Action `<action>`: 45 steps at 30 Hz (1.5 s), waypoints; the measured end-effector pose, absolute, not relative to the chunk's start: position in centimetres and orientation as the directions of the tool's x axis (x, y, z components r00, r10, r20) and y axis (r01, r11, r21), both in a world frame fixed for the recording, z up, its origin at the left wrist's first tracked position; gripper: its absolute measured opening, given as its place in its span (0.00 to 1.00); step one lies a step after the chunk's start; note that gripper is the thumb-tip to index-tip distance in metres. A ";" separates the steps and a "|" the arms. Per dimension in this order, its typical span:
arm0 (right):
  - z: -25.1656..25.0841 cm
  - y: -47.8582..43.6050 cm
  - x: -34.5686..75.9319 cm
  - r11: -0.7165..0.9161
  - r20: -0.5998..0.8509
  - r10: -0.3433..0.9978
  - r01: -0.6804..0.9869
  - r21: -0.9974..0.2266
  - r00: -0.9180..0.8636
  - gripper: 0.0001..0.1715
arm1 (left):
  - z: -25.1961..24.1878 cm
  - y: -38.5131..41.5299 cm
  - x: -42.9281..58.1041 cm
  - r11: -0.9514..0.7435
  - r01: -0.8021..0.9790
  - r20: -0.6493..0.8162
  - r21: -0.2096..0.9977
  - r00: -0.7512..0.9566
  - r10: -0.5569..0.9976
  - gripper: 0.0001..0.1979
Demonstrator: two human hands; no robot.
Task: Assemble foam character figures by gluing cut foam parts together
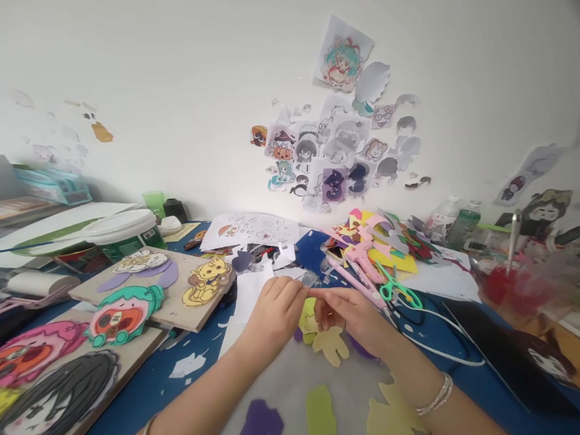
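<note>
My left hand [277, 314] and my right hand [354, 316] meet at the fingertips above a grey work sheet [282, 384]. The left fingers are pinched together, touching the tip of the right index finger; anything between them is too small to make out. The other right fingers curl inward. Just below the hands lie a pale yellow cutout [331, 346] with rounded lobes and a lime-yellow piece [307, 317], partly hidden by the fingers. Closer to me are a purple piece [262, 428], a green piece [320, 413] and a larger pale yellow sheet [393, 419].
Green scissors [393, 290], a pink glue gun [360, 262] and a white cable [449, 359] lie right of my hands. Coloured scraps [380, 234] pile behind. Boards with cartoon cutouts [197, 310] and a white-lidded tub [122, 232] stand left. A black panel [508, 358] lies right.
</note>
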State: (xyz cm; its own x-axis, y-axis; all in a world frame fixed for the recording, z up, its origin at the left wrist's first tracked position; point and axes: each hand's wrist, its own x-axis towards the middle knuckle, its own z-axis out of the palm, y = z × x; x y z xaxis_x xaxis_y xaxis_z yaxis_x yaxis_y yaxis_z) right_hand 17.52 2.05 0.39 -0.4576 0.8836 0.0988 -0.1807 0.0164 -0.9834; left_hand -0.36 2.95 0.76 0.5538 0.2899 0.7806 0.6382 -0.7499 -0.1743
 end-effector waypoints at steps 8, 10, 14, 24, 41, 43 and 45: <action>0.3 1.8 17.5 -0.071 0.139 0.823 -0.343 -0.937 -0.550 0.23 | 1.0 2.8 -0.4 -0.714 0.665 0.817 -0.218 0.524 0.239 0.13; 0.4 1.7 17.5 -0.072 0.147 0.816 -0.351 -0.934 -0.559 0.23 | 1.0 2.8 -0.4 -0.723 0.666 0.825 -0.186 0.505 0.254 0.12; 0.5 1.6 17.5 -0.068 0.142 0.812 -0.334 -0.940 -0.566 0.23 | 0.8 3.0 -0.4 -0.747 0.660 0.845 -0.080 0.443 0.301 0.10; 0.4 2.0 17.8 -0.028 0.153 0.821 -0.307 -0.951 -0.549 0.28 | 1.3 2.2 -0.2 -0.746 0.640 0.801 0.184 0.342 0.492 0.10; 0.0 2.0 17.3 0.044 0.152 0.783 -0.191 -0.981 -0.603 0.35 | 1.7 0.5 1.2 -0.931 0.282 0.836 0.230 0.433 0.338 0.07; -0.2 2.2 17.4 0.041 0.142 0.789 -0.180 -0.983 -0.598 0.33 | 1.7 0.5 1.1 -0.934 0.332 0.837 0.132 0.468 0.284 0.06; -0.3 2.3 17.5 0.035 0.126 0.793 -0.162 -0.986 -0.596 0.33 | 1.7 0.6 0.9 -0.923 0.380 0.817 0.059 0.514 0.264 0.07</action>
State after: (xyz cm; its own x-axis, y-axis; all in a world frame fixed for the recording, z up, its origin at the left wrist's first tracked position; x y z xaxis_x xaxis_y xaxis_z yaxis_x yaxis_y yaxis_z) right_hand 17.51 2.31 -0.35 -0.5960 0.7930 0.1262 -0.1621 0.0352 -0.9862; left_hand 0.94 0.61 1.73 0.5136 0.2636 0.8166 0.3800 -0.9231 0.0590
